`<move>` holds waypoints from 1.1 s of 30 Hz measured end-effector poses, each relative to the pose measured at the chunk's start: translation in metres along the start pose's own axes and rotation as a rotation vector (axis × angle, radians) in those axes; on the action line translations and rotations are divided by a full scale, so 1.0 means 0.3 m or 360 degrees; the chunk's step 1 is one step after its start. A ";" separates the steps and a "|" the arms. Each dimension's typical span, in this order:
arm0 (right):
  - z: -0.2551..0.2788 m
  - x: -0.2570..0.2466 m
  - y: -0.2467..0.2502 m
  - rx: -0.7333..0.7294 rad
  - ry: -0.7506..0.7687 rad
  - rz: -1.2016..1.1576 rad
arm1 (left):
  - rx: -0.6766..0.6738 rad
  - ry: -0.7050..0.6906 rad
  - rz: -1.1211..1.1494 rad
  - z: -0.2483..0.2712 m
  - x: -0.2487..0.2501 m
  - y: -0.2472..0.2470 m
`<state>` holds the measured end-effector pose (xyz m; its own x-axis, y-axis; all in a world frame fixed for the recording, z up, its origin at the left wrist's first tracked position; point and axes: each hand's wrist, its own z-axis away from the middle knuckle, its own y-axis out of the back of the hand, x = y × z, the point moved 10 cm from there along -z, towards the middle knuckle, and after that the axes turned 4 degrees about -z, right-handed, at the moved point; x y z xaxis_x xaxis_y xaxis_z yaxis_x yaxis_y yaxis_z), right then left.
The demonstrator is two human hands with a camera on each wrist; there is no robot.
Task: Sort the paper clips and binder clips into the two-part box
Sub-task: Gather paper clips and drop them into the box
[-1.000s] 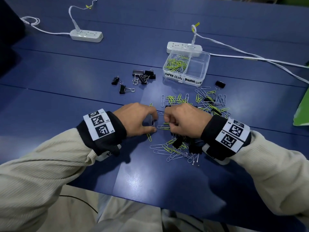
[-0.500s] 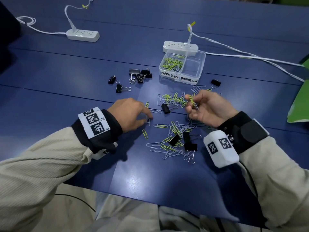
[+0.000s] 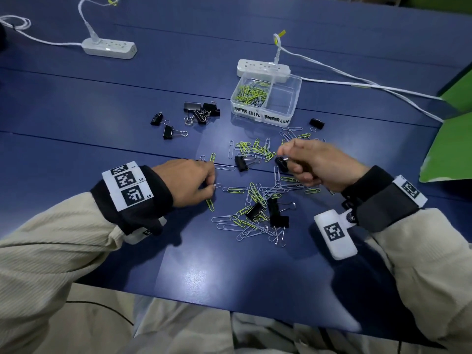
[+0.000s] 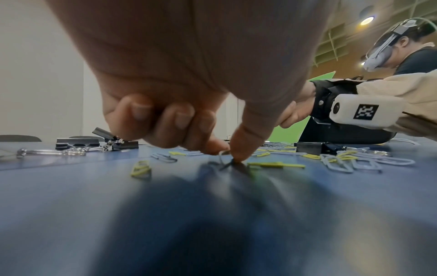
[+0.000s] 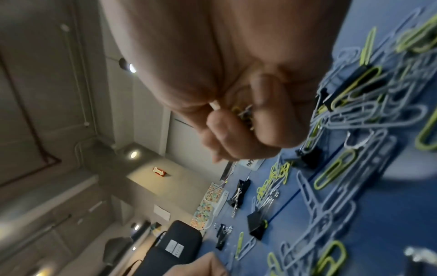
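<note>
Two hands work over a blue tabletop (image 3: 178,264) strewn with clips. The left hand (image 3: 187,181) is low on the tabletop, its thumb and forefinger pinched on a silver paper clip (image 3: 217,185) that is tipped up against the surface; the left wrist view shows that grip closed on the wire, the other fingers (image 4: 139,114) curled in. The right hand (image 3: 316,163) is raised a little, its fingers curled round a small bunch of paper clips that shows in the right wrist view between thumb and fingers (image 5: 244,112); a black binder clip (image 3: 281,163) sits right at its fingertips, and it cannot be told whether the hand touches it. The loose paper clips (image 3: 258,198), green and silver, lie scattered between and beyond the hands, with a few black binder clips mixed in near the front edge of the heap (image 3: 255,210). A separate group of binder clips (image 3: 201,112) lies further back on the left. The clear two-part box (image 3: 293,98) stands beyond the heap, just in front of a white power strip (image 3: 263,67); its left compartment, labelled for paper clips, holds green and silver clips (image 3: 251,93), and its right compartment looks bare. One more binder clip (image 3: 316,123) lies just right of the box. A second power strip (image 3: 109,48) lies far back on the left.
</note>
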<state>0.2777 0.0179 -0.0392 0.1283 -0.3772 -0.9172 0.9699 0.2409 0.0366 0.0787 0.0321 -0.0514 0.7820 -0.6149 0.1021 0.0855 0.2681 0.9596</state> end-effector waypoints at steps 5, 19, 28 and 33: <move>0.020 -0.047 0.013 0.0142 0.0253 0.1238 | 0.0117 -0.0043 0.0150 0.012 0.028 0.055; 0.015 -0.060 -0.004 0.0211 0.0322 0.2061 | 0.0288 -0.0187 0.0192 0.001 0.044 0.072; 0.002 -0.069 -0.052 0.0233 0.0525 0.2273 | 0.0420 -0.0236 0.0391 0.006 0.041 0.095; 0.013 -0.085 0.008 0.0231 0.0409 0.1808 | 0.0407 -0.0301 0.0422 -0.001 0.032 0.096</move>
<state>0.2777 0.0245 -0.0142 0.9059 0.1845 -0.3812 0.3420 0.2121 0.9155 0.0890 0.0341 -0.0228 0.6270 -0.6813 0.3779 -0.2783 0.2572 0.9254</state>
